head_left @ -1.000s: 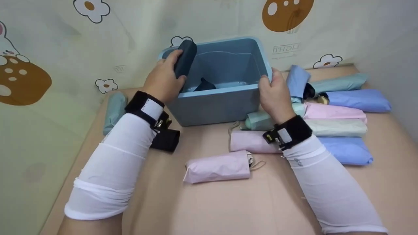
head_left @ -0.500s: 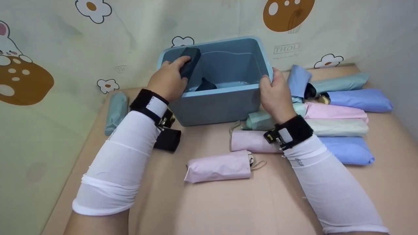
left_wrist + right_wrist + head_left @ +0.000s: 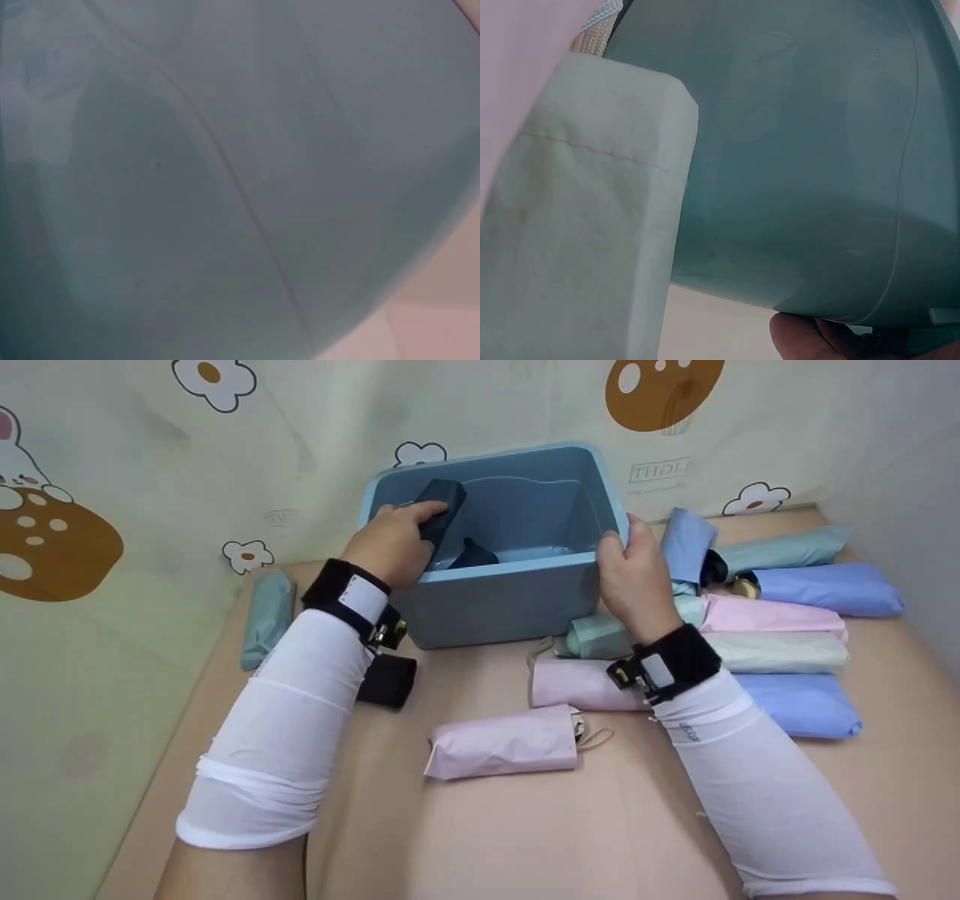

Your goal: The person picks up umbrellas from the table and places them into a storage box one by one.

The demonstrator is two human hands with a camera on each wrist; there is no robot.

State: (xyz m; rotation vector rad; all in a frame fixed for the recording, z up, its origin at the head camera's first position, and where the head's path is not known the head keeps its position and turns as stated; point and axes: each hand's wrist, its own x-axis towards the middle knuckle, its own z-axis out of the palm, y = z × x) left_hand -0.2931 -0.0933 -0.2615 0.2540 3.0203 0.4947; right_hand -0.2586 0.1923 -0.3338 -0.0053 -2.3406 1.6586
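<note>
My left hand [image 3: 394, 544] grips a dark navy folded umbrella [image 3: 452, 495] at the left end of a blue plastic bin [image 3: 502, 604]. The umbrella's upper end shows just inside the rim; its lower part is hidden behind the hand and the front wall. On the bin's right rim, my right hand [image 3: 636, 574] holds on with thumb and curled fingers. A small dark pointed piece [image 3: 474, 555] shows low inside the bin. The bin's wall [image 3: 187, 187] fills most of the left wrist view. In the right wrist view, fingertips [image 3: 802, 336] touch the bin's edge.
Several folded umbrellas in blue, green and pink, such as a blue one [image 3: 825, 589], lie right of the bin. A pink umbrella [image 3: 502, 744] lies in front. Left are a green umbrella [image 3: 268, 615] and a black one [image 3: 388, 681]. A patterned curtain [image 3: 510, 405] hangs behind.
My left hand has moved slightly right and lowered the navy umbrella from above the rim down into the bin's left end. The right hand keeps its hold.
</note>
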